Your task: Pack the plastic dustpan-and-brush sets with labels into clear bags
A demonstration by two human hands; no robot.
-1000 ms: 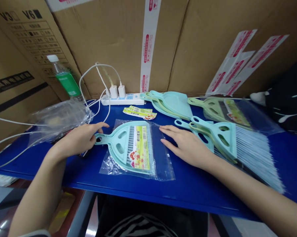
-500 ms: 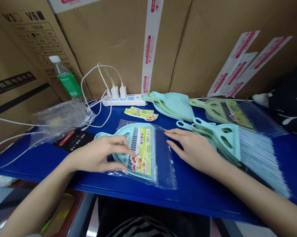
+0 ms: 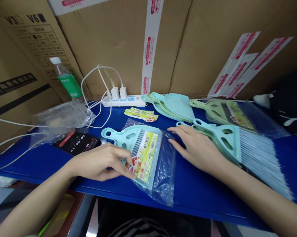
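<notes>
Blue worktop (image 3: pixel 200 194) against brown cardboard (image 3: pixel 123 42) sealed with printed tape. Left hand (image 3: pixel 106 161): grip partly curled, a fingertip at the lower edge of the bagged dustpan-and-brush set (image 3: pixel 135 144); cannot tell whether it pinches. Right hand (image 3: pixel 197 146): grip loosely open, fingers extended over the right edge of the clear bag (image 3: pixel 166 171), nothing seen held; fingertip contact uncertain. Set lies between the hands, slightly askew, handle to upper left, label (image 3: pixel 146 158) facing up. Just beyond the right hand: light-blue and green brushes (image 3: pixel 259 158), overlapping. Left of the set: phone (image 3: pixel 80 144), screen lit. Farther back: loose labels (image 3: pixel 140 114), stacked dustpans (image 3: pixel 179 107), green bagged set (image 3: pixel 212 108), power strip (image 3: pixel 135 101), bottle (image 3: pixel 69 85).
</notes>
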